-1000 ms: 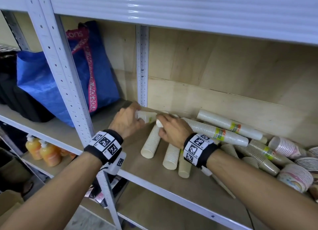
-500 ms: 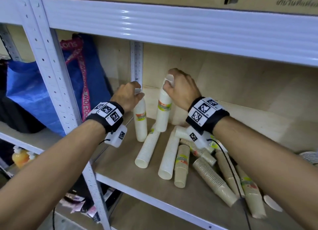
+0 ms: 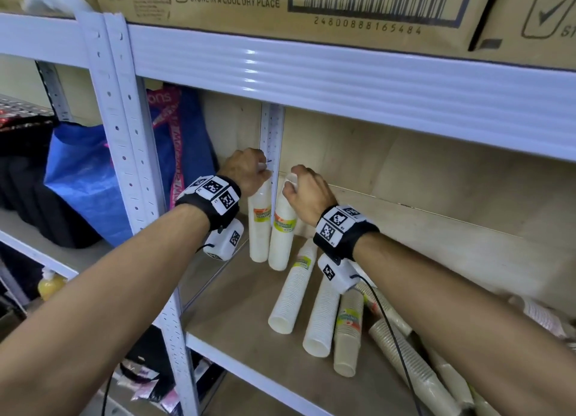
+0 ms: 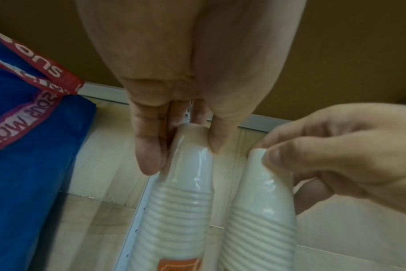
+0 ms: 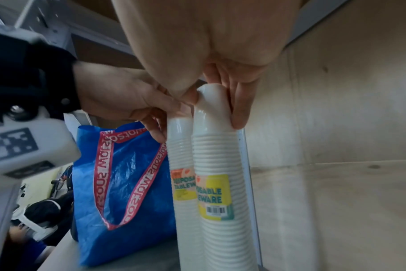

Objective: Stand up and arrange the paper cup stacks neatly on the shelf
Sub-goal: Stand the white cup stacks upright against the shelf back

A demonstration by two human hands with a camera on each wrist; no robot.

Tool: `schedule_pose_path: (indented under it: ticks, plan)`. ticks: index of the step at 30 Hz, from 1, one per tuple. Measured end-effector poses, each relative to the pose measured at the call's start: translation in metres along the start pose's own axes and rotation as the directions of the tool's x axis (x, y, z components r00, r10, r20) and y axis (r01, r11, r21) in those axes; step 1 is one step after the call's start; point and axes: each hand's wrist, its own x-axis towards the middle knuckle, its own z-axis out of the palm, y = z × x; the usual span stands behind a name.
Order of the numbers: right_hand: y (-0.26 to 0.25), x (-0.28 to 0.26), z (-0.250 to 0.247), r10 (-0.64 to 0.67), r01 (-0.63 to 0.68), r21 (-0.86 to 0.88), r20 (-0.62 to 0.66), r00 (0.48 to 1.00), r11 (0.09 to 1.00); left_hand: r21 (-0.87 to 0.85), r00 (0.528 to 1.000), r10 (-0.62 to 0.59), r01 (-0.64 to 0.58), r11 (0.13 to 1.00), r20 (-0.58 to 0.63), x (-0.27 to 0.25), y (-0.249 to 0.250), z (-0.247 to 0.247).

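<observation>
Two wrapped white cup stacks stand upright side by side in the shelf's back left corner. My left hand (image 3: 249, 174) pinches the top of the left stack (image 3: 259, 231), fingers and thumb on either side of it (image 4: 186, 192). My right hand (image 3: 304, 188) grips the top of the right stack (image 3: 282, 238), thumb and fingers round its cap (image 5: 217, 165). Both stacks carry a yellow label. Several more stacks, white (image 3: 293, 294) and beige (image 3: 347, 334), lie flat on the shelf board (image 3: 237, 322) below my right wrist.
A white perforated upright (image 3: 272, 141) runs behind the two standing stacks. A blue shopping bag (image 3: 87, 178) stands in the bay to the left. Cardboard boxes (image 3: 311, 4) sit on the shelf above. A front post (image 3: 131, 154) stands left of my left arm.
Both hands have tipped the two white stacks from lying to upright and moved them back into the corner, where they now stand together.
</observation>
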Motion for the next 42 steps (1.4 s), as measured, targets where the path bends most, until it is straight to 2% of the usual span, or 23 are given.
schedule_pose_path:
  ticks: [4,12,23,33,36,42]
  plan:
    - [0.008,0.011,0.012,0.011,-0.01,-0.029,0.041,0.999,1.0,-0.017,1.0,-0.002,0.002,1.0,0.022,0.002,0.003,0.008]
    - [0.026,0.029,0.011,0.065,-0.069,0.054,0.061,0.996,0.996,-0.036,1.0,0.002,-0.001,0.999,0.03,0.007,0.004,0.025]
    - [0.032,0.038,0.018,-0.02,0.015,0.059,0.089,0.996,0.998,-0.08,0.997,0.015,-0.009,0.997,0.074,0.023,-0.011,0.035]
    - [0.036,0.035,0.014,-0.007,-0.003,0.091,0.105,0.994,0.996,-0.103,0.996,-0.016,0.025,0.994,0.084,0.021,-0.009,0.035]
    - [0.04,0.031,0.004,0.0,-0.012,0.087,0.138,0.99,0.996,-0.101,0.998,-0.037,0.042,0.994,0.055,0.019,-0.005,0.03]
    - [0.063,0.018,-0.032,0.045,-0.055,0.054,0.173,0.984,0.997,-0.219,0.997,0.035,-0.049,0.974,-0.064,0.003,0.025,0.007]
